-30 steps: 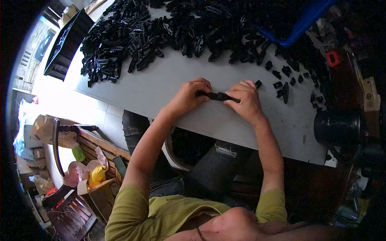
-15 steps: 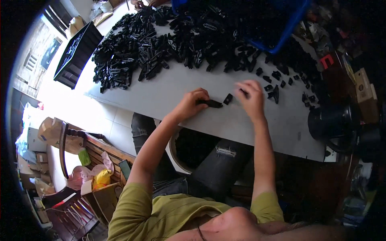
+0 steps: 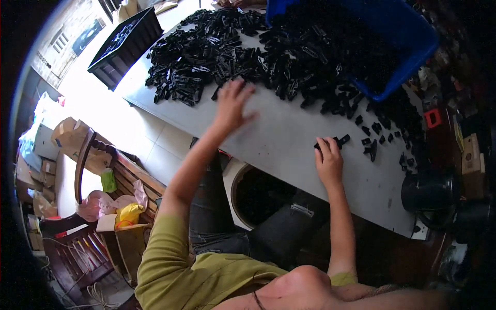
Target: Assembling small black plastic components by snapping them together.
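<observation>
My left hand (image 3: 233, 107) hovers over the table at the near edge of a big heap of black plastic parts (image 3: 181, 77). Its fingers are spread and slightly blurred, and nothing shows in them. On the right, my right hand (image 3: 329, 161) rests low at the tabletop, its fingers bent over a black plastic part (image 3: 343, 140) that sticks out beyond the fingertips. A bit of black also shows on the other side of the fingers; whether it is the same piece is hidden. Several small black pieces (image 3: 370, 150) lie loose just right of this hand.
A blue bin (image 3: 380, 97) leans over the heap at the back right. A black crate (image 3: 111, 67) stands at the far left. Beside the table's right end is a dark pot (image 3: 431, 191). A round tub (image 3: 236, 199) sits below the table edge. Another person's hand (image 3: 235, 3) shows at the far edge.
My left hand has let go of the long black part and moved away towards the heap, opening. My right hand has come down to the tabletop. The view has shifted.
</observation>
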`<action>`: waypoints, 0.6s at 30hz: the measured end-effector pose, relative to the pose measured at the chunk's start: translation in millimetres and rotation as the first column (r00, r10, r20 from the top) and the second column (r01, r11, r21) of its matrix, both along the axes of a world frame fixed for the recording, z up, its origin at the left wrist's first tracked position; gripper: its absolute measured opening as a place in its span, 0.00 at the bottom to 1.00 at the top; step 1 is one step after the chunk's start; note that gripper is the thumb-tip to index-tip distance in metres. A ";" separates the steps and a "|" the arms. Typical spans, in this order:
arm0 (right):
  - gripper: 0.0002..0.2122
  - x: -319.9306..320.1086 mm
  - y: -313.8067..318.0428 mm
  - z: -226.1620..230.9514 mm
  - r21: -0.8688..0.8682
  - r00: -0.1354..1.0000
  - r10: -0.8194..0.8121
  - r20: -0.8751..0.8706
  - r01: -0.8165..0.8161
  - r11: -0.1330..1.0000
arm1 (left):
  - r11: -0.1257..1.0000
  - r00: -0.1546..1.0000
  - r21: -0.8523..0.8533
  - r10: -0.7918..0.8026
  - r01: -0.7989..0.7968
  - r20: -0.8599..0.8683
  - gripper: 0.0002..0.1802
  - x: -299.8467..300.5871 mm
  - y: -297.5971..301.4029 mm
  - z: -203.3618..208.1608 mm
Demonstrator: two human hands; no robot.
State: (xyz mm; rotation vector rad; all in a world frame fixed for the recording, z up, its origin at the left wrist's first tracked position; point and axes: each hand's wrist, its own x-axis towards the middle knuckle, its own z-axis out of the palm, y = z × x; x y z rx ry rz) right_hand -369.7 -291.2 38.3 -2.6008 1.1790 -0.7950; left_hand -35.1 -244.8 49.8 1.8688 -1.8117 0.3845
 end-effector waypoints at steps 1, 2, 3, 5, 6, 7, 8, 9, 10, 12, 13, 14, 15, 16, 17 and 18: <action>0.16 3.5 2.3 1.3 0.019 1.000 0.003 0.008 -0.003 1.000 | 0.985 0.986 -0.047 0.166 -0.166 0.006 0.45 20.2 -9.7 4.1; 0.16 3.5 0.9 3.3 0.034 1.000 -0.009 0.007 0.009 0.999 | 0.986 0.987 -0.053 0.159 -0.158 -0.002 0.45 27.8 -20.8 8.3; 0.16 3.3 0.4 1.9 0.027 1.000 -0.017 0.001 0.017 0.999 | 0.968 0.972 0.107 0.232 -0.229 -0.018 0.46 33.7 -29.8 11.7; 0.16 2.3 0.9 -2.3 -0.046 1.000 -0.023 0.010 0.024 0.999 | 0.897 0.954 0.331 0.296 -0.292 0.038 0.44 40.9 -39.6 12.4; 0.16 2.8 0.1 -1.3 -0.050 1.000 -0.026 0.008 0.027 0.998 | 0.899 0.955 0.329 0.294 -0.289 0.035 0.44 42.9 -39.4 7.1; 0.16 3.4 0.7 0.5 -0.052 1.000 -0.031 -0.005 0.031 0.998 | 0.927 0.962 0.267 0.271 -0.264 0.008 0.42 41.0 -37.8 3.6; 0.16 3.9 1.2 1.7 -0.054 0.999 -0.034 -0.018 0.033 0.998 | 0.949 0.968 0.204 0.249 -0.240 -0.017 0.41 38.8 -35.4 0.2; 0.16 4.2 1.3 1.4 -0.053 0.999 -0.042 -0.021 0.041 0.998 | 0.951 0.970 0.206 0.241 -0.232 -0.019 0.41 36.1 -31.5 -3.0; 0.16 2.4 0.6 1.1 -0.053 0.998 -0.053 -0.018 0.052 0.997 | 0.956 0.982 0.226 0.187 -0.185 0.013 0.39 28.0 -26.5 0.2; 0.16 2.5 -0.5 -0.6 -0.046 0.998 -0.057 -0.015 0.056 0.997 | 0.956 0.989 0.253 0.140 -0.147 0.047 0.38 14.6 -12.7 0.7; 0.16 3.2 -0.5 -0.2 -0.059 0.998 -0.052 -0.024 0.051 0.997 | 0.964 0.995 0.246 0.090 -0.099 0.048 0.38 6.5 -6.6 -0.1; 0.16 2.7 0.0 1.4 -0.074 0.998 -0.051 -0.035 0.048 0.996 | 0.971 0.998 0.236 0.037 -0.047 0.049 0.39 -3.6 -1.8 1.3; 0.16 2.0 1.2 1.0 -0.072 0.998 -0.054 -0.035 0.051 0.996 | 0.976 1.000 0.216 -0.018 0.014 0.016 0.39 -14.7 3.5 3.4; 0.16 1.6 1.9 -1.6 -0.082 0.998 -0.059 -0.021 0.057 0.995 | 0.976 1.000 0.218 -0.018 0.015 0.016 0.39 -27.3 8.1 5.2; 0.16 0.5 3.2 -2.9 -0.091 0.998 -0.068 -0.008 0.067 0.994 | 0.974 0.999 0.226 -0.041 0.031 0.036 0.38 -41.2 11.1 7.0; 0.16 -0.3 6.3 -1.1 -0.090 0.997 -0.073 -0.010 0.071 0.993 | 0.971 0.996 0.234 -0.065 0.050 0.056 0.38 -54.2 13.3 7.2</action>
